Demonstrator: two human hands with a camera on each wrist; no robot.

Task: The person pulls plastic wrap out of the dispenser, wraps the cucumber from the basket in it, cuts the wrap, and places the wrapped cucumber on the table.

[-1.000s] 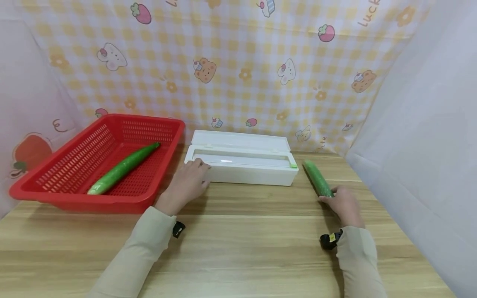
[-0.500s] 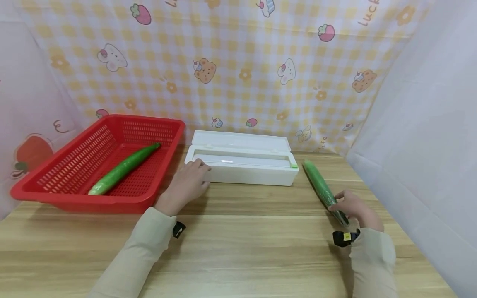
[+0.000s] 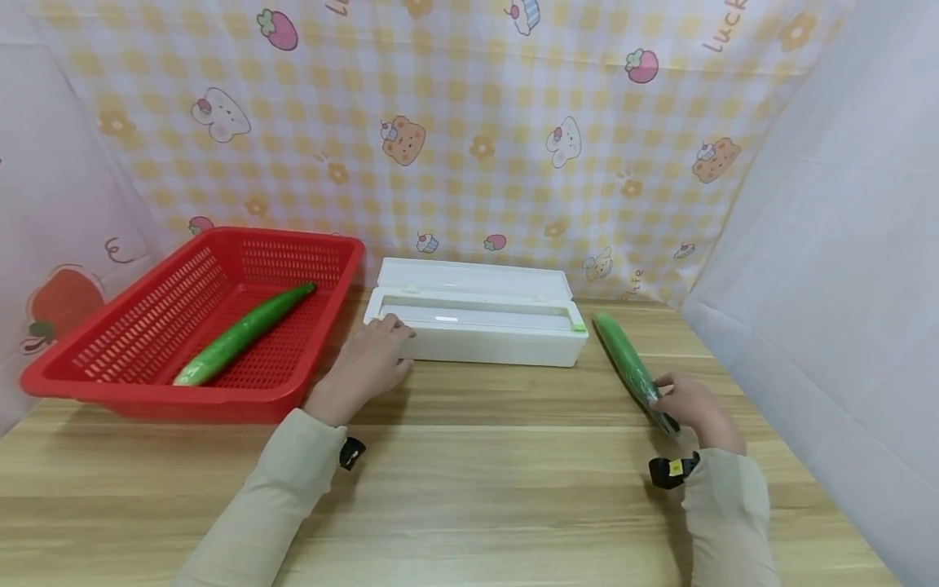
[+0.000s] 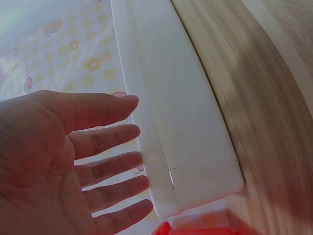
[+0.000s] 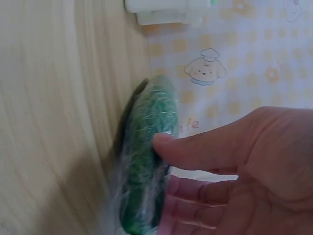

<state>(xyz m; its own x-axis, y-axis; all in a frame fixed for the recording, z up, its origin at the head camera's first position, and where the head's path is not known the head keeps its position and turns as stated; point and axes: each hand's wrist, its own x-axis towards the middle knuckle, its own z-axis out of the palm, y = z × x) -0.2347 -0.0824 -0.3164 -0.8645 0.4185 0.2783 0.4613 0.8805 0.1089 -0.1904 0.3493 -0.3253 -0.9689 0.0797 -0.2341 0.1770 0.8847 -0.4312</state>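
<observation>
— Where's our wrapped cucumber [image 3: 628,363]?
— Right of the white box [image 3: 491,345], on or just above the tabletop [image 3: 499,489]. Our right hand [image 3: 695,405] pinches its near half; our left hand [image 3: 365,360], straight-fingered, is at the box.
— Probably firm but slick; we'd grip mid-length.

The basket [image 3: 183,399] fills the back left corner of the table [image 3: 499,489], with one cucumber [image 3: 245,334] lying slantwise in it from the front wall toward the back right corner. The box [image 3: 469,346] stands to its right along the middle of the back edge, before the hanging cloth [image 3: 469,187], the left hand [image 3: 367,367] at its left front. Right of the box, a second cucumber [image 3: 629,363] slants toward the right edge, its near part in the right hand [image 3: 697,408].
</observation>
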